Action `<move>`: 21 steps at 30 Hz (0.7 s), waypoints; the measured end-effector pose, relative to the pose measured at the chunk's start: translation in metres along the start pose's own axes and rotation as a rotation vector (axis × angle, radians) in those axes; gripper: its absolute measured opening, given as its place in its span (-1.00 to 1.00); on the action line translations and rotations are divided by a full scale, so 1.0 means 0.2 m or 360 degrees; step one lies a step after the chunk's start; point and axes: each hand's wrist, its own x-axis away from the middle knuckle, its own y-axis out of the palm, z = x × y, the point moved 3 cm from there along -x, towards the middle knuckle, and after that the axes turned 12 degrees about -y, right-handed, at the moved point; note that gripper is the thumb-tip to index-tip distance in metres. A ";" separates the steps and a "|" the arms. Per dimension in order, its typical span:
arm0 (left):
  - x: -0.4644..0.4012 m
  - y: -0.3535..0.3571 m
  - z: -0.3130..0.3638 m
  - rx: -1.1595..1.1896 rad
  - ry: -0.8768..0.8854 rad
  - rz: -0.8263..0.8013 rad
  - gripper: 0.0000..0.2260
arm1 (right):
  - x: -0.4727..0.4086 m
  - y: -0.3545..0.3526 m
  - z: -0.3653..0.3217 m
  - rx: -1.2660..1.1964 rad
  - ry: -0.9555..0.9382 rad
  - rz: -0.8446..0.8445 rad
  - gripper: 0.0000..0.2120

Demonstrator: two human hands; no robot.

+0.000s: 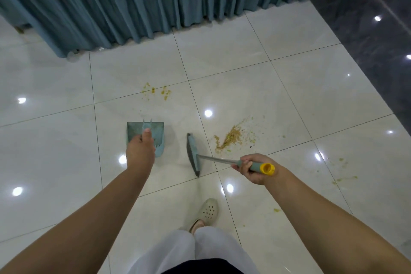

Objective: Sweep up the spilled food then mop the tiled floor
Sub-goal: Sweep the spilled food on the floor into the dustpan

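A teal dustpan [159, 133] stands on the glossy white tiled floor [255, 78], and my left hand [140, 151] grips its upright handle from above. My right hand [253, 168] holds the broom by its green grip with a yellow cap. The broom head [193, 153] rests on the floor to the right of the dustpan. A heap of spilled food [232, 138] lies just right of the broom head. A smaller yellow patch of food [158, 91] lies beyond the dustpan. More smears [344, 176] dot the tiles at the right.
A pleated teal curtain [155, 0] hangs along the far side, reaching the floor. Dark marble flooring [378, 35] borders the white tiles at the right. My foot in a pale perforated clog [206, 211] stands on the tiles below the broom.
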 end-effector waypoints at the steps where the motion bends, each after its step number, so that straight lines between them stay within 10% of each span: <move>1: 0.00 0.02 0.01 -0.0005 0.0001 -0.0003 -0.59 | 0.00 -0.02 -0.05 -0.0020 -0.0017 0.0016 -0.91; 21: -0.23 0.36 0.40 -0.0118 0.0141 -0.0407 -0.57 | 0.11 -0.02 -0.45 -0.0164 -0.0265 0.0310 -0.93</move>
